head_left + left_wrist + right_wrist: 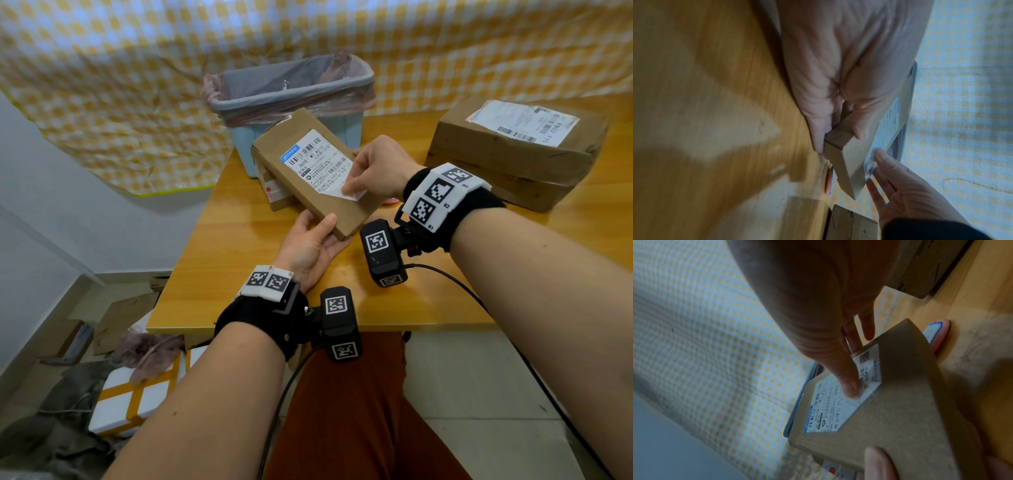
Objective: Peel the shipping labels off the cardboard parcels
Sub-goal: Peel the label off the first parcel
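My left hand (313, 240) grips the near corner of a flat brown cardboard parcel (346, 212), thumb on top and fingers underneath, and holds it tilted above the table. A white shipping label (313, 161) with barcodes covers its top face. The label's near corner (344, 192) is lifted and folded back. My right hand (370, 168) pinches that corner between thumb and finger. The left wrist view shows the parcel (855, 155) edge-on with the left thumb (861, 129) on it. The right wrist view shows the right thumb (849, 386) on the label (830, 408).
A pale blue bin (294, 102) with a pinkish liner stands behind the parcel. A larger labelled parcel (513, 150) sits at the table's right, another small box (274, 192) under the held one. A small pink round thing (939, 335) lies on the wooden table (239, 260). Boxes clutter the floor at left.
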